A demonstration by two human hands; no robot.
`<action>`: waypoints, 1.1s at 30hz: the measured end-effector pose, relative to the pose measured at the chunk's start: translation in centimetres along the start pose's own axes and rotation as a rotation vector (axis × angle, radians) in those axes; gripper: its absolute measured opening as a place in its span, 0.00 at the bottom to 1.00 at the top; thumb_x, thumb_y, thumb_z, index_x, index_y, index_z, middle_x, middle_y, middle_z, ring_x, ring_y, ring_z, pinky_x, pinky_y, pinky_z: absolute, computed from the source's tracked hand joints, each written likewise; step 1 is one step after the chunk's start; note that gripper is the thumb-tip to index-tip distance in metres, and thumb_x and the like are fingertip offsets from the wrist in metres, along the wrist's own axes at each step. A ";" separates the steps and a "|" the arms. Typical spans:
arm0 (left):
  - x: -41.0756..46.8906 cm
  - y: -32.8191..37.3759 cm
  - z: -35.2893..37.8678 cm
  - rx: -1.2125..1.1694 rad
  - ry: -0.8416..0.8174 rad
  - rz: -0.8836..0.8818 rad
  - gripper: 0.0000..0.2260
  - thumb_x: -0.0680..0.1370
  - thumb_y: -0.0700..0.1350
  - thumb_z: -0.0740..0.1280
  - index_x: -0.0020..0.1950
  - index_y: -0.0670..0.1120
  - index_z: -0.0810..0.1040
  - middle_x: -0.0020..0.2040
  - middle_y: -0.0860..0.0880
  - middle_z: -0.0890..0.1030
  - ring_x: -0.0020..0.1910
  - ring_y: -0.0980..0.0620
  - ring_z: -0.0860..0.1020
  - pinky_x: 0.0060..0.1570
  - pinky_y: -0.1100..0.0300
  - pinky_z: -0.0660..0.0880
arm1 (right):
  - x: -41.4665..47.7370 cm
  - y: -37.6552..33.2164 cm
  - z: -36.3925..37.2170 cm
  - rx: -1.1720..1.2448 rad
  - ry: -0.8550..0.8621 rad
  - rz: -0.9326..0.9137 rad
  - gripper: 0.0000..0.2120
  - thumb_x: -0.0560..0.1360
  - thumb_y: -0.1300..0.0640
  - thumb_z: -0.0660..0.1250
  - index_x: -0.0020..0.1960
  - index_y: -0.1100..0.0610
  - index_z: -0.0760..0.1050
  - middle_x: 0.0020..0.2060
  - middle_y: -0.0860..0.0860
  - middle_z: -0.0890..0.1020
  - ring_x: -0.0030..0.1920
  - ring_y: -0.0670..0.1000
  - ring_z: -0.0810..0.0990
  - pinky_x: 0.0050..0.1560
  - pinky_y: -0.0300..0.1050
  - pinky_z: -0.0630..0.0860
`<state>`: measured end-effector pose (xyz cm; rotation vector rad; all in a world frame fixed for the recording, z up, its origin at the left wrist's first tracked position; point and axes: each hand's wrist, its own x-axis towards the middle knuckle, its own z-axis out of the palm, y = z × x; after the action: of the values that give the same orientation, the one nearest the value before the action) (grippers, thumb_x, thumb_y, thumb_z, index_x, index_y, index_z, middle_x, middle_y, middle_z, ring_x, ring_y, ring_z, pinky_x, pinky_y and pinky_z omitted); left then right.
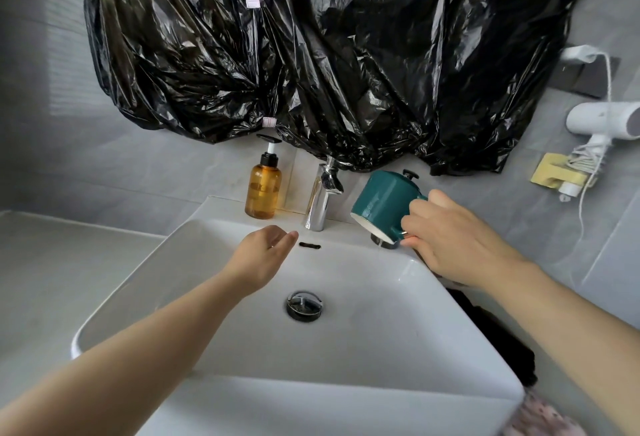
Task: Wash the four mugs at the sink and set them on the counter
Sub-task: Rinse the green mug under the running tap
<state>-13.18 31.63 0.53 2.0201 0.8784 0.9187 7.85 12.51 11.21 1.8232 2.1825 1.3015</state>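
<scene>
Black plastic (311,55) hangs behind a white sink (346,387). At the sink's back right corner the right hand (450,241) grips a green mug (384,200) by its handle, tilted mouth-down and dripping. The left hand (263,252) hovers relaxed, holding nothing, over the sink below the tap (320,200).

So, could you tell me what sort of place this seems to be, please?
Probably a home bathroom, not a kitchen: a white washbasin with a chrome tap, an amber pump bottle beside it, and a hair dryer mounted on the grey tiled wall.
</scene>
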 end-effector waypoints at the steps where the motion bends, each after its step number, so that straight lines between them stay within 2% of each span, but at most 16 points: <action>1: 0.0 0.0 0.0 -0.007 -0.001 0.002 0.19 0.82 0.55 0.60 0.52 0.40 0.78 0.49 0.43 0.82 0.51 0.44 0.79 0.50 0.52 0.74 | 0.1 -0.1 -0.1 -0.012 -0.003 0.002 0.11 0.73 0.54 0.69 0.34 0.54 0.71 0.34 0.50 0.71 0.37 0.50 0.63 0.30 0.48 0.72; 4: 0.1 -0.2 -0.1 -0.022 0.003 0.004 0.23 0.82 0.57 0.58 0.53 0.36 0.77 0.51 0.38 0.82 0.52 0.40 0.79 0.54 0.45 0.75 | 0.5 -0.4 0.0 0.004 0.017 0.061 0.11 0.72 0.55 0.71 0.35 0.55 0.72 0.35 0.50 0.71 0.38 0.50 0.62 0.28 0.52 0.74; 8: 0.2 -0.4 0.0 -0.035 0.007 0.017 0.25 0.82 0.58 0.58 0.53 0.34 0.76 0.52 0.36 0.81 0.52 0.38 0.79 0.54 0.43 0.75 | 0.8 -0.8 0.0 0.007 0.046 0.111 0.12 0.70 0.56 0.73 0.34 0.56 0.71 0.33 0.50 0.71 0.37 0.51 0.64 0.30 0.44 0.66; 11: 0.4 -0.5 0.2 -0.030 0.009 0.015 0.25 0.82 0.58 0.58 0.53 0.34 0.76 0.52 0.37 0.81 0.52 0.38 0.79 0.54 0.43 0.75 | 0.6 -0.7 0.3 0.144 0.031 0.181 0.11 0.73 0.56 0.72 0.36 0.55 0.72 0.34 0.48 0.72 0.38 0.51 0.65 0.36 0.44 0.65; 13: 0.6 -0.6 0.3 -0.032 0.007 0.002 0.25 0.82 0.58 0.59 0.53 0.35 0.77 0.52 0.38 0.82 0.51 0.39 0.79 0.54 0.44 0.75 | 0.2 -1.1 0.7 0.369 0.011 0.312 0.09 0.75 0.57 0.70 0.38 0.55 0.74 0.35 0.46 0.72 0.38 0.51 0.67 0.38 0.43 0.65; 16: 0.7 -0.6 0.4 -0.085 -0.028 -0.022 0.18 0.82 0.58 0.60 0.52 0.44 0.79 0.50 0.45 0.83 0.52 0.45 0.80 0.57 0.45 0.76 | -0.6 -2.4 1.7 0.892 0.027 0.669 0.10 0.78 0.59 0.66 0.39 0.60 0.74 0.33 0.49 0.74 0.33 0.44 0.70 0.42 0.35 0.72; 18: 0.5 -0.3 0.4 -0.152 -0.059 -0.017 0.13 0.82 0.57 0.61 0.52 0.50 0.79 0.51 0.49 0.83 0.53 0.49 0.81 0.59 0.46 0.77 | -1.2 -3.5 2.5 1.360 0.034 0.867 0.13 0.81 0.59 0.61 0.39 0.62 0.72 0.36 0.57 0.73 0.32 0.45 0.71 0.53 0.44 0.80; 20: 0.0 0.2 0.4 -0.235 -0.112 -0.005 0.13 0.81 0.59 0.63 0.56 0.51 0.79 0.54 0.50 0.83 0.55 0.50 0.81 0.60 0.48 0.77 | -1.7 -4.6 3.2 1.670 0.026 0.985 0.14 0.82 0.57 0.58 0.39 0.61 0.70 0.37 0.58 0.72 0.31 0.50 0.66 0.52 0.49 0.82; 23: -1.2 1.5 0.2 -0.435 -0.235 0.037 0.29 0.70 0.66 0.67 0.65 0.52 0.76 0.60 0.53 0.81 0.60 0.52 0.80 0.61 0.53 0.78 | -2.1 -5.7 4.0 1.906 0.015 1.003 0.15 0.82 0.57 0.56 0.38 0.60 0.68 0.34 0.54 0.73 0.28 0.49 0.63 0.53 0.51 0.82; 25: -1.7 2.0 0.3 -0.484 -0.285 0.102 0.35 0.65 0.66 0.70 0.70 0.53 0.73 0.65 0.55 0.79 0.62 0.54 0.79 0.61 0.54 0.77 | -2.2 -6.1 4.5 1.982 0.003 0.958 0.15 0.82 0.57 0.56 0.38 0.60 0.66 0.34 0.54 0.73 0.28 0.48 0.63 0.55 0.52 0.81; 29: -1.9 2.5 1.0 -0.586 -0.394 0.067 0.35 0.63 0.57 0.77 0.69 0.54 0.74 0.65 0.51 0.79 0.61 0.50 0.81 0.57 0.50 0.80 | -2.0 -6.7 5.3 2.106 -0.020 0.898 0.13 0.75 0.53 0.60 0.37 0.60 0.66 0.33 0.55 0.74 0.30 0.50 0.63 0.56 0.54 0.80; 33: -1.5 3.0 1.6 -0.750 -0.393 -0.038 0.34 0.60 0.47 0.80 0.66 0.50 0.75 0.59 0.46 0.82 0.56 0.47 0.83 0.48 0.54 0.81 | -1.8 -7.3 5.8 2.203 0.001 0.875 0.13 0.75 0.52 0.61 0.39 0.60 0.67 0.33 0.54 0.74 0.30 0.50 0.64 0.56 0.54 0.80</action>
<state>-11.87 28.42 1.77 1.4401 0.2805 0.6561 5.40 14.58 2.30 2.7441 2.4931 -2.6124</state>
